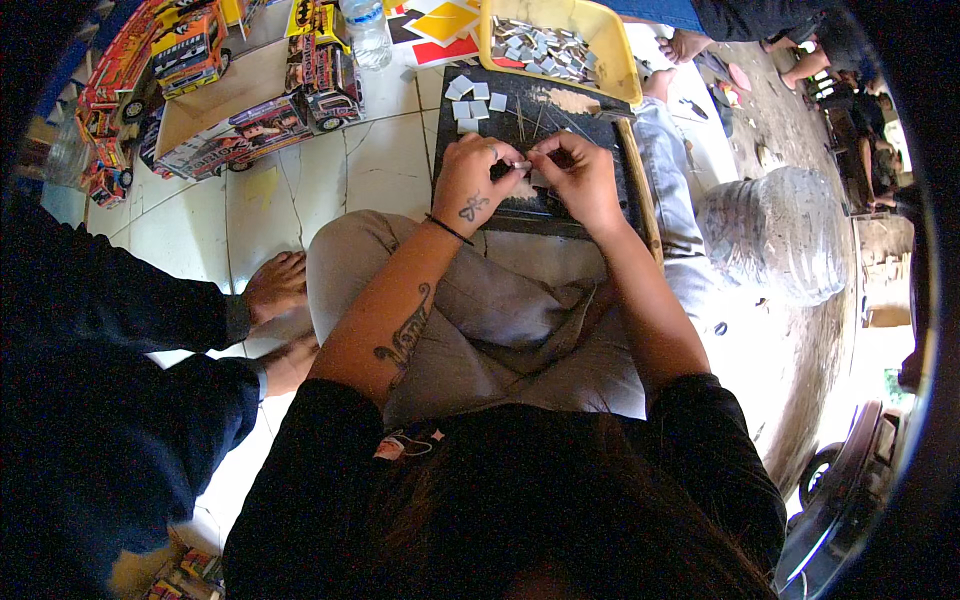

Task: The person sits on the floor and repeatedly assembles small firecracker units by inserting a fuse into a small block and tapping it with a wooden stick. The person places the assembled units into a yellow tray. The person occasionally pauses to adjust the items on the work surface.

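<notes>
My left hand (476, 178) and my right hand (582, 180) meet over a black board (610, 150), fingertips pinched together. Between them is a small pale piece (521, 165), mostly covered by the fingers, so its exact kind cannot be made out. Beyond my left hand, several small whitish square pieces (480, 91) lie on the board's far left part. A few thin sticks (520, 122) lie just past my fingertips. At the far edge, a yellow plastic basin (634, 90) holds many more of the flat square pieces (545, 50).
Toy trucks (225, 140) stand on the tiled floor at the far left, beside a clear water bottle (368, 35). Another person's foot (275, 288) is close by my left knee. A large clear plastic bag (775, 235) sits to the right. A wooden strip (640, 190) edges the board.
</notes>
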`<action>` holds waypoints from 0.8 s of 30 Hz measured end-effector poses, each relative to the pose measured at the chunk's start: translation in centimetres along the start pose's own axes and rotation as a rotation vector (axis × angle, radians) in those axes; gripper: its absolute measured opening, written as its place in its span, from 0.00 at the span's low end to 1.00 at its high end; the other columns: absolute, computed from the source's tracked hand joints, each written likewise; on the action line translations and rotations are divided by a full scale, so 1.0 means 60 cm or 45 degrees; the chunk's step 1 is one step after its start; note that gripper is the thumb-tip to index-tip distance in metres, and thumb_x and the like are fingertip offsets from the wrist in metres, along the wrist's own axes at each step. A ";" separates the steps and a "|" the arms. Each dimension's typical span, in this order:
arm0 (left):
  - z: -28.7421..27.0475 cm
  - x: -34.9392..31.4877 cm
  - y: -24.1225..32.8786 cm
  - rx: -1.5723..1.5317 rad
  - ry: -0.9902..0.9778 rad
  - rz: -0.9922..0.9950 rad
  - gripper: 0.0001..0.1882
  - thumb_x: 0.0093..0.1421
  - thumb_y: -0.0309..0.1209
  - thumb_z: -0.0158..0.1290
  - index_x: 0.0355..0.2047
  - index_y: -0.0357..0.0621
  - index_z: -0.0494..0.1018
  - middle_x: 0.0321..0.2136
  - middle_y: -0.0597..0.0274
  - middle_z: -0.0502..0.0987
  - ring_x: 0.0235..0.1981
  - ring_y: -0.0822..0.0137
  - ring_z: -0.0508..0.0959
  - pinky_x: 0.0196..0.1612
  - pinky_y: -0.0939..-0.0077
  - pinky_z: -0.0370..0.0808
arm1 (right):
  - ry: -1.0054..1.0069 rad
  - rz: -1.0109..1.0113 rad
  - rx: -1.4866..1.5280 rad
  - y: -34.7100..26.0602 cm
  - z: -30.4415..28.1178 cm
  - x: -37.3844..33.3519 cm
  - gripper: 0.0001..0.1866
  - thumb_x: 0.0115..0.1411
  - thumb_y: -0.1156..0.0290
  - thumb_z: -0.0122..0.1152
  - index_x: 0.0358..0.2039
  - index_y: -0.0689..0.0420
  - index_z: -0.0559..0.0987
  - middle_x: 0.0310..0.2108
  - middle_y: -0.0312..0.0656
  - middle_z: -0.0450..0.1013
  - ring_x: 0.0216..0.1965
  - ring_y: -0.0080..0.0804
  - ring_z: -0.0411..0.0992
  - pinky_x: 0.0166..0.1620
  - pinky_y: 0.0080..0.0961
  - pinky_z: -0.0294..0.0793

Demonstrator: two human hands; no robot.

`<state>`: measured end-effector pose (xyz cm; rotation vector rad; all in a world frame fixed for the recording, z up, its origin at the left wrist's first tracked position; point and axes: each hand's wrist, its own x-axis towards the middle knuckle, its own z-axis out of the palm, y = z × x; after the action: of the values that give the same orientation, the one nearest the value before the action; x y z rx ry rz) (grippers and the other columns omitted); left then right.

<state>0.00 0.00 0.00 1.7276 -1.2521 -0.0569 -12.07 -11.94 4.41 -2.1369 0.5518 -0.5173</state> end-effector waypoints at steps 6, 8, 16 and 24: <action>0.002 -0.003 -0.001 0.000 0.027 0.031 0.08 0.46 0.30 0.63 0.26 0.43 0.77 0.28 0.60 0.78 0.33 0.57 0.75 0.40 0.65 0.70 | 0.018 -0.043 -0.050 -0.002 -0.002 -0.001 0.03 0.55 0.78 0.62 0.29 0.63 0.78 0.23 0.35 0.76 0.25 0.14 0.71 0.29 0.16 0.71; 0.003 -0.002 -0.003 -0.008 0.028 0.037 0.08 0.46 0.30 0.63 0.26 0.43 0.77 0.27 0.59 0.78 0.33 0.57 0.75 0.39 0.66 0.70 | 0.021 -0.065 -0.028 -0.001 0.000 0.001 0.03 0.55 0.78 0.62 0.29 0.63 0.78 0.23 0.36 0.76 0.25 0.14 0.71 0.29 0.16 0.71; 0.002 0.003 0.005 -0.076 0.028 -0.044 0.07 0.47 0.29 0.60 0.27 0.41 0.76 0.27 0.58 0.77 0.33 0.56 0.75 0.38 0.64 0.70 | -0.011 -0.122 -0.094 -0.006 0.002 0.011 0.03 0.52 0.76 0.61 0.28 0.60 0.79 0.23 0.47 0.76 0.20 0.34 0.75 0.26 0.26 0.72; 0.002 0.008 0.014 -0.150 -0.016 0.002 0.04 0.52 0.25 0.56 0.28 0.37 0.75 0.29 0.54 0.76 0.32 0.55 0.77 0.37 0.69 0.73 | 0.177 -0.291 -0.523 -0.011 -0.031 -0.011 0.14 0.48 0.68 0.68 0.35 0.59 0.79 0.36 0.50 0.74 0.42 0.45 0.72 0.46 0.36 0.71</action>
<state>-0.41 -0.42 0.75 1.6271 -1.2354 -0.1381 -13.50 -12.39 5.87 -2.5879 0.5269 -0.7341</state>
